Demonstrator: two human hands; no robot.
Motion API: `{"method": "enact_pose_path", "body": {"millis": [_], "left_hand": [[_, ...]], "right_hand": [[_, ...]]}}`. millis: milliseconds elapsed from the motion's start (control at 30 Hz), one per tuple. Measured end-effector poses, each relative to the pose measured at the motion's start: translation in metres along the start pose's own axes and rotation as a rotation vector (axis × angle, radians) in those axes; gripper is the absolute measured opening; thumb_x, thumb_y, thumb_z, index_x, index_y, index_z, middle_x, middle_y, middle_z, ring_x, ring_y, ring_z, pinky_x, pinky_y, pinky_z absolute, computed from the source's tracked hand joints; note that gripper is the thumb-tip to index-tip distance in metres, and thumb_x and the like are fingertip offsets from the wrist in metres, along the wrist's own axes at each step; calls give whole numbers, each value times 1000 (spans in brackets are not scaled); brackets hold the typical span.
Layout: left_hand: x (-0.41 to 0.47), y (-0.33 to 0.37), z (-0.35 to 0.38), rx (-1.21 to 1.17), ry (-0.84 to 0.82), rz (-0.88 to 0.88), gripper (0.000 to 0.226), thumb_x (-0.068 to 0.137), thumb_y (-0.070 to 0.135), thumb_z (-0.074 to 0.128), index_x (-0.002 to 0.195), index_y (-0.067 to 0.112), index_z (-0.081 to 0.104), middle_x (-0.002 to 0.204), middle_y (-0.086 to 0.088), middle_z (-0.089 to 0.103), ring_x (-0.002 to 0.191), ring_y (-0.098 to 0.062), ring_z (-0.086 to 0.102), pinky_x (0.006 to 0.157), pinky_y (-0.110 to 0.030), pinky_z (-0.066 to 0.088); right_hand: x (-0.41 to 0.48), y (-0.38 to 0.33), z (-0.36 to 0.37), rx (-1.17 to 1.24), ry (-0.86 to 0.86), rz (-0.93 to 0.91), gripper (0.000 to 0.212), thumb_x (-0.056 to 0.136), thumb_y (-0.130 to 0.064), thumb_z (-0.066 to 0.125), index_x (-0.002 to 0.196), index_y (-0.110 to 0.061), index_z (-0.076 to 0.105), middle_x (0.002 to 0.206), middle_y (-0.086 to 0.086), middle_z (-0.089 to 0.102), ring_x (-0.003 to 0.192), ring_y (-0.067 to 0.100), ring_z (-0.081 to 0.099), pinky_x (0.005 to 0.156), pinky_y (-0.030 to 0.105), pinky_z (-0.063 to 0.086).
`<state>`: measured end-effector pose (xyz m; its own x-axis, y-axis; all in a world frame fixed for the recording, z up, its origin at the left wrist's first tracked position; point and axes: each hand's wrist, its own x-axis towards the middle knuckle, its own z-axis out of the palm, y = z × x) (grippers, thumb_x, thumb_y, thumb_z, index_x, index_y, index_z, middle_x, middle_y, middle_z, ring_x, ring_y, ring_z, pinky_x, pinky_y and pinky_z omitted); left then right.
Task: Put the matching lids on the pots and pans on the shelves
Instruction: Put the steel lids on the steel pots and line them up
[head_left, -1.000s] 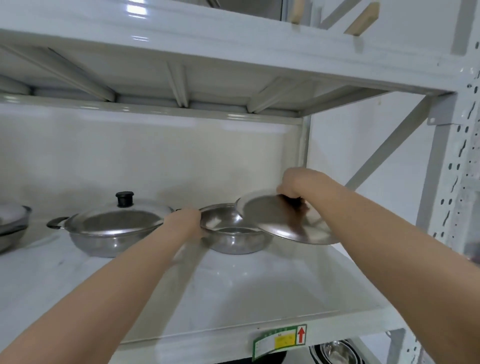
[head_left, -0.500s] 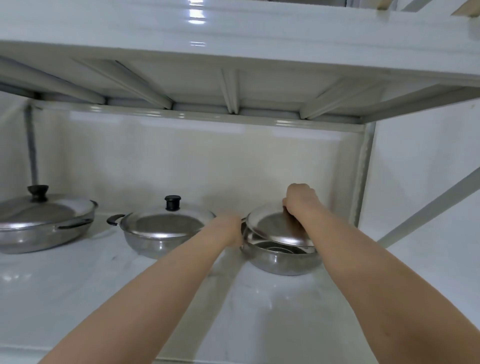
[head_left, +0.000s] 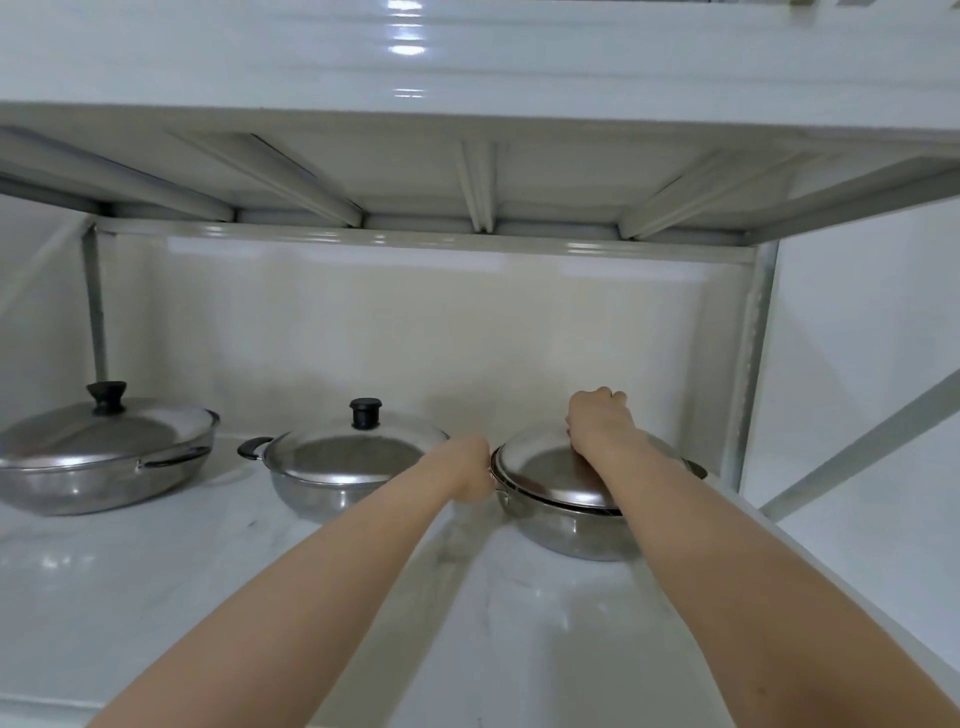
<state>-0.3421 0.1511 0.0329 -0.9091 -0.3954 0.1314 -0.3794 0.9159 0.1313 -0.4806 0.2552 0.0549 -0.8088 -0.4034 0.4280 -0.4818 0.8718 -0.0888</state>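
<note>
Three steel pans stand in a row on the white shelf (head_left: 156, 597). The right pan (head_left: 566, 535) carries a steel lid (head_left: 540, 470) that lies nearly flat on its rim, with a small gap at the front right. My right hand (head_left: 597, 423) is closed over the lid's knob, which it hides. My left hand (head_left: 470, 467) grips the right pan's left handle. The middle pan (head_left: 322, 491) wears a lid with a black knob (head_left: 365, 413). The left pan (head_left: 93, 480) is also lidded, with a black knob (head_left: 106, 397).
The upper shelf's underside (head_left: 478, 176) with its ribs hangs low above the pans. A grey upright post (head_left: 753, 364) and a diagonal brace (head_left: 857, 447) stand just right of the right pan. The back wall (head_left: 415, 332) is close behind.
My right hand has brought the lid from tilted beside the right pan down onto its rim. The left hand stays on the handle. The view has shifted left, showing the left pan fully.
</note>
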Motion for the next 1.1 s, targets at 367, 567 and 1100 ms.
{"method": "enact_pose_path", "body": {"millis": [367, 567, 1100], "left_hand": [[-5, 9, -3, 22, 21, -50, 25, 81, 7, 48, 98, 1, 65, 104, -18, 68, 99, -36, 65, 79, -38, 53], [-5, 11, -1, 50, 51, -52, 24, 82, 11, 49, 100, 5, 64, 105, -13, 68, 100, -34, 64, 74, -34, 49], [-15, 21, 20, 153, 133, -50, 41, 86, 23, 48, 125, 11, 54, 126, -9, 53, 123, -30, 47, 86, -36, 44]], "right_hand": [[-4, 1, 5, -15, -6, -1, 31, 96, -12, 46, 125, -3, 52, 128, 20, 48, 121, 35, 42, 98, 36, 41], [-5, -1, 0, -18, -26, 4, 33, 95, -13, 48, 126, -4, 51, 129, 19, 49, 121, 34, 43, 97, 35, 42], [-25, 11, -7, -64, -25, -22, 37, 95, -25, 42, 127, -9, 51, 132, 11, 50, 126, 29, 37, 99, 37, 34]]}}
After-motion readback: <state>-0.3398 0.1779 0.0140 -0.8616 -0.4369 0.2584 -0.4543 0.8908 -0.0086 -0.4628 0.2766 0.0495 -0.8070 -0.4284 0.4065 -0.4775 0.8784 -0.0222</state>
